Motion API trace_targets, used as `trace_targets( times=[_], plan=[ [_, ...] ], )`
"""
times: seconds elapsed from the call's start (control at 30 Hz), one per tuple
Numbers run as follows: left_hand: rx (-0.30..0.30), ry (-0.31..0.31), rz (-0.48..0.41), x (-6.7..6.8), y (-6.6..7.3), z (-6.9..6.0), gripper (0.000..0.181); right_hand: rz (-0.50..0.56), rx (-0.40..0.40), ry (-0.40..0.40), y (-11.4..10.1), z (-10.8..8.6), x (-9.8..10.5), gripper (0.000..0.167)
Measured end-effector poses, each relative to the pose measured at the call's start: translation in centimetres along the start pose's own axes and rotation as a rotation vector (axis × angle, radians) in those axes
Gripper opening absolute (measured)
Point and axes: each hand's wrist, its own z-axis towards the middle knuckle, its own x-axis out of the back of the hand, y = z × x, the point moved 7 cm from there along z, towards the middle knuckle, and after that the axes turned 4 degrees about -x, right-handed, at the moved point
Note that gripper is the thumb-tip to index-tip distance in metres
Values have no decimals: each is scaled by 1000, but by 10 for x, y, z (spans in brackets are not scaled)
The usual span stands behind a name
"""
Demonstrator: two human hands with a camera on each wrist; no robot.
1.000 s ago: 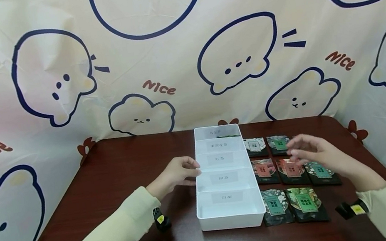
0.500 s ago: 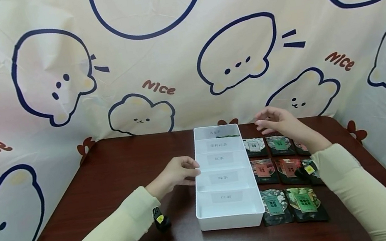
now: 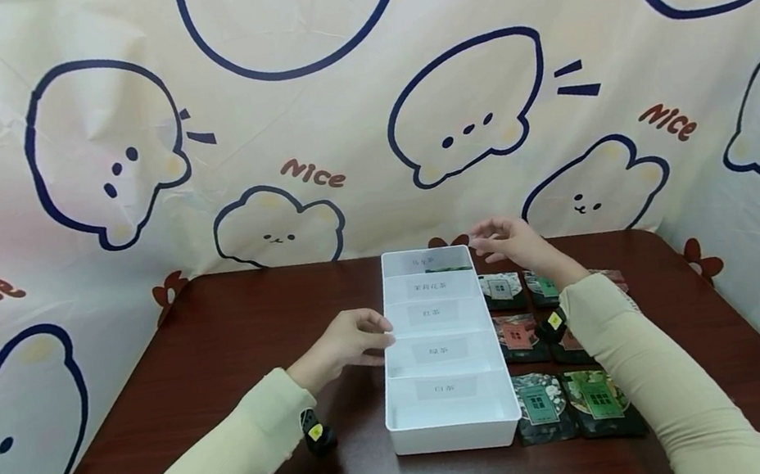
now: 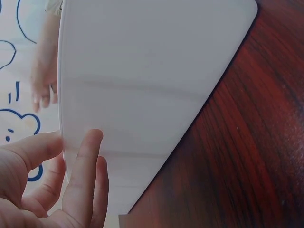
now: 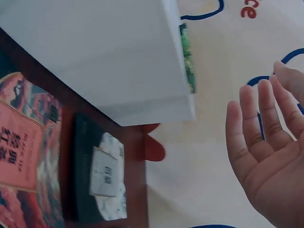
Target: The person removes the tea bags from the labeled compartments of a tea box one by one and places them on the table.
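Observation:
My left hand (image 3: 349, 343) holds the left rim of a long white divided box (image 3: 450, 413), with fingertips at the rim and outer wall in the left wrist view. Its compartments carry printed paper labels. In the farthest one the edge of a green packet (image 3: 448, 269) shows. Beyond the box's far right corner, my right hand (image 3: 511, 243) hovers with nothing in it; the right wrist view shows its fingers extended, apart from the box. Tea packets lie on the table to the right: a white-labelled one (image 3: 501, 286), a red one (image 3: 517, 334) and green ones (image 3: 542, 403).
The dark wooden table (image 3: 236, 318) stretches left of the box. A patterned curtain (image 3: 362, 124) hangs around the back and sides. My right sleeve (image 3: 639, 362) covers part of the packet rows.
From above the packets, my right hand has moved left and away from me to the box's far right corner. The left hand and the box look still.

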Motion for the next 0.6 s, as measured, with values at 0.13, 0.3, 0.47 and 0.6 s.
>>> trace_targets(
  times=[0.13, 0.3, 0.47, 0.6],
  plan=[
    [0, 1, -2, 0, -1, 0, 15, -29, -27, -31, 13, 8, -10, 39],
    [-2, -1, -6, 0, -1, 1, 15, -56, -59, -51, 26, 13, -17, 38],
    [-2, -6, -11, -1, 0, -1, 16, -99, -88, -65, 38, 18, -22, 39],
    [-1, -1, -12, 0, 1, -1, 14, -130, -101, -67, 42, 22, -23, 36]
  ],
)
